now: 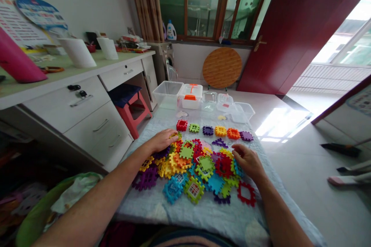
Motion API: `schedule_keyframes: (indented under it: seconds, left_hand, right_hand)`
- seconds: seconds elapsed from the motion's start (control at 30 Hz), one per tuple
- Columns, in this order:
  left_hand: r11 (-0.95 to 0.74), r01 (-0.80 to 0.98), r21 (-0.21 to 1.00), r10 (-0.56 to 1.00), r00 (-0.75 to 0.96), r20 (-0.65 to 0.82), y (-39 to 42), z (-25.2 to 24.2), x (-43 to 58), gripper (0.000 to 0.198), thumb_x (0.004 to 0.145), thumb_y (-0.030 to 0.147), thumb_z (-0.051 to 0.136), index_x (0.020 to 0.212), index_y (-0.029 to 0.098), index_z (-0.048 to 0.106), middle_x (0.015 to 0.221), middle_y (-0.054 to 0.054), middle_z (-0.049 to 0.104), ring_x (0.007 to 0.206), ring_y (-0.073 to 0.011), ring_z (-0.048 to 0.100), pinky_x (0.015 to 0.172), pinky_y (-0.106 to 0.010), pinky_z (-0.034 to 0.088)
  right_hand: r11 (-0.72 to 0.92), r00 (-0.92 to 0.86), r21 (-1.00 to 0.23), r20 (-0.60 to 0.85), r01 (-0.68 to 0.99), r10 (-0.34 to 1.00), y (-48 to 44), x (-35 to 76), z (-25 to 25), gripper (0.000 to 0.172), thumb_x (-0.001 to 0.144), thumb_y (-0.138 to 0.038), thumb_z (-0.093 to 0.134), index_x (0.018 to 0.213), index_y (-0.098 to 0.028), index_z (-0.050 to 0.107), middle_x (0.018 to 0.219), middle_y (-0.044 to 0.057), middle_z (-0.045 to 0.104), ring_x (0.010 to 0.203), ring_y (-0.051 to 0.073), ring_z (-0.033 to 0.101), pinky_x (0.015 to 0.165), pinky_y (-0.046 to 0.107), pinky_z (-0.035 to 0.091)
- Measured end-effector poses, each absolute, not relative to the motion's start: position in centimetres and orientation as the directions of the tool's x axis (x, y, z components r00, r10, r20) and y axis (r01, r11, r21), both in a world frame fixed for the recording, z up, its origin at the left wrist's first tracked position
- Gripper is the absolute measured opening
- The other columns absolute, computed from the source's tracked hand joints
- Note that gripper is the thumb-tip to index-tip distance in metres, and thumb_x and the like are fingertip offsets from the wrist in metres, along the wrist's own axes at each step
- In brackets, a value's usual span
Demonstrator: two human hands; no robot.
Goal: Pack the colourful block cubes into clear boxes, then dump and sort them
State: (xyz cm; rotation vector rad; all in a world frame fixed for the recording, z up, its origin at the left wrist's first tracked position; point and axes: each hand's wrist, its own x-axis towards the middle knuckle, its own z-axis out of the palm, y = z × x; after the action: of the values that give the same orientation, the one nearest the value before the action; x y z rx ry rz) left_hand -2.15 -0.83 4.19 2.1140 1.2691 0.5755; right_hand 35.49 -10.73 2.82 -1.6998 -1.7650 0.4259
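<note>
A heap of colourful interlocking plastic tiles (185,170) with notched edges lies on the cloth-covered table. My left hand (164,140) is at the heap's upper left, its fingers stretched over yellow and purple tiles. At the right side of the heap is my right hand (247,159), fingers loosely bent and apart, close to a yellow tile (226,152) and a blue tile (238,168). Behind the heap stands a row of blocks: red (182,125), green (194,127), dark blue (208,130), yellow (220,131), orange (233,133) and purple (246,136).
Clear plastic bins (168,94) line the table's far end, one a lidded box (190,96) with orange clasps. A desk (75,85) and a red stool (131,112) stand left. Beyond are a round wooden board (222,67) and a red door (286,27).
</note>
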Motion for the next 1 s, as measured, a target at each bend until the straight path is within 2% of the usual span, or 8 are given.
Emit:
schedule_keyframes:
  seconds: [0.17, 0.43, 0.63, 0.73, 0.9, 1.0]
  left_hand:
    - [-0.326, 0.546, 0.772, 0.886, 0.46, 0.049, -1.5, 4.7, -2.0, 0.03, 0.076, 0.045, 0.064, 0.093, 0.023, 0.075, 0.099, -0.005, 0.072, 0.097, -0.0265, 0.064, 0.092, -0.032, 0.045]
    - [-0.402, 0.516, 0.757, 0.822, 0.567, 0.05, -2.6, 6.4, -0.9, 0.021, 0.078, 0.036, 0.058, 0.084, 0.022, 0.073, 0.094, -0.005, 0.07, 0.088, -0.0236, 0.063, 0.085, -0.031, 0.047]
    - [-0.384, 0.493, 0.78, 0.853, 0.514, 0.095, -3.7, 7.4, -0.1, 0.023, 0.081, 0.035, 0.055, 0.087, 0.022, 0.073, 0.082, -0.002, 0.069, 0.077, -0.0217, 0.062, 0.078, -0.03, 0.047]
    - [-0.407, 0.505, 0.761, 0.855, 0.503, 0.124, -3.9, 7.0, 0.1, 0.023, 0.08, 0.035, 0.056, 0.09, 0.022, 0.073, 0.086, -0.004, 0.071, 0.08, -0.0226, 0.063, 0.079, -0.031, 0.048]
    - [-0.449, 0.568, 0.69, 0.807, 0.589, 0.041, -4.3, 6.8, 0.4, 0.029, 0.082, 0.037, 0.052, 0.096, 0.021, 0.072, 0.099, -0.006, 0.072, 0.094, -0.0239, 0.064, 0.087, -0.03, 0.048]
    - [-0.432, 0.603, 0.671, 0.85, 0.52, 0.08, -4.8, 7.2, -0.5, 0.036, 0.086, 0.043, 0.05, 0.108, 0.02, 0.068, 0.113, -0.006, 0.07, 0.104, -0.0235, 0.064, 0.095, -0.03, 0.045]
  right_hand:
    - [0.102, 0.051, -0.641, 0.215, 0.761, 0.975, -10.8, 35.3, 2.8, 0.028, 0.08, -0.041, 0.049, 0.09, -0.022, 0.068, 0.061, 0.0, 0.062, 0.057, 0.019, 0.06, 0.059, 0.032, 0.046]
    - [0.087, 0.052, -0.641, 0.194, 0.762, 0.98, -10.7, 35.3, 2.7, 0.03, 0.081, -0.041, 0.048, 0.09, -0.02, 0.068, 0.062, 0.0, 0.062, 0.058, 0.018, 0.058, 0.06, 0.031, 0.044]
    - [0.075, 0.058, -0.65, 0.181, 0.756, 0.982, -10.7, 35.3, 2.8, 0.03, 0.08, -0.04, 0.049, 0.09, -0.019, 0.068, 0.064, 0.001, 0.063, 0.06, 0.018, 0.059, 0.062, 0.031, 0.044]
    - [0.081, 0.053, -0.651, 0.183, 0.754, 0.982, -10.7, 35.3, 2.8, 0.029, 0.08, -0.039, 0.049, 0.089, -0.019, 0.067, 0.063, 0.0, 0.062, 0.06, 0.018, 0.058, 0.061, 0.03, 0.043]
    - [0.089, 0.045, -0.672, 0.18, 0.735, 0.983, -10.7, 35.6, 2.2, 0.027, 0.081, -0.038, 0.05, 0.09, -0.019, 0.067, 0.063, -0.001, 0.061, 0.058, 0.017, 0.056, 0.06, 0.029, 0.042]
    - [0.094, 0.048, -0.671, 0.191, 0.735, 0.98, -10.7, 35.7, 1.9, 0.025, 0.082, -0.036, 0.05, 0.09, -0.019, 0.067, 0.063, -0.001, 0.06, 0.059, 0.017, 0.056, 0.061, 0.03, 0.042]
